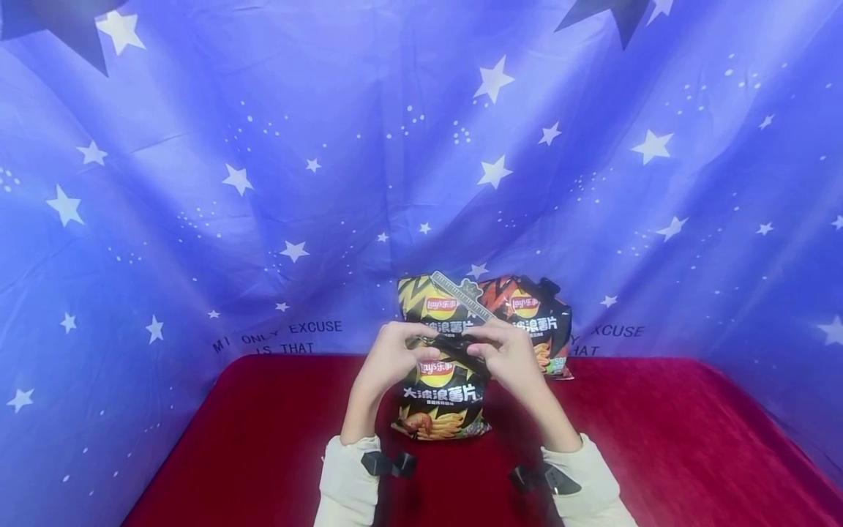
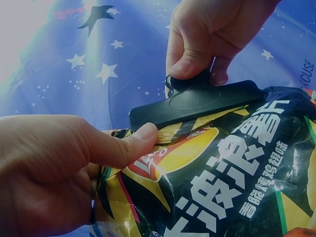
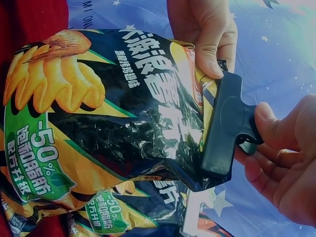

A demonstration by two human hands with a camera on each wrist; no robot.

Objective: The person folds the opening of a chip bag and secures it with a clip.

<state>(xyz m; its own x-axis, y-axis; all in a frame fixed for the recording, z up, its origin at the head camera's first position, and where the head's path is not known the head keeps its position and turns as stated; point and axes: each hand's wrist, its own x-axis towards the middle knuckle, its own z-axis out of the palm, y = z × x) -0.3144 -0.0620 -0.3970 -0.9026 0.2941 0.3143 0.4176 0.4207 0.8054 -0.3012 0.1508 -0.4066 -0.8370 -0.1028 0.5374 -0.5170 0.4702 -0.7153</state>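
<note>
A black and yellow chip bag [image 1: 443,399] stands upright on the table in front of me, its printed face towards me. A black bag clip [image 3: 224,128] lies along its top edge, as the two wrist views show. My left hand [image 2: 54,170] pinches the top corner of the chip bag beside the clip's end, thumb on the front. With thumb and fingers, my right hand [image 3: 286,158] pinches the handle of the clip. Seen from the head, the clip is partly covered by the fingers of both hands.
Behind stand a second yellow and black bag [image 1: 411,296] with a pale ruler-like clip [image 1: 461,294] across its top, and a red and black bag [image 1: 558,329] with a black clip [image 1: 545,288]. A red cloth [image 1: 276,439] covers the table; a blue starry curtain [image 1: 395,146] hangs behind.
</note>
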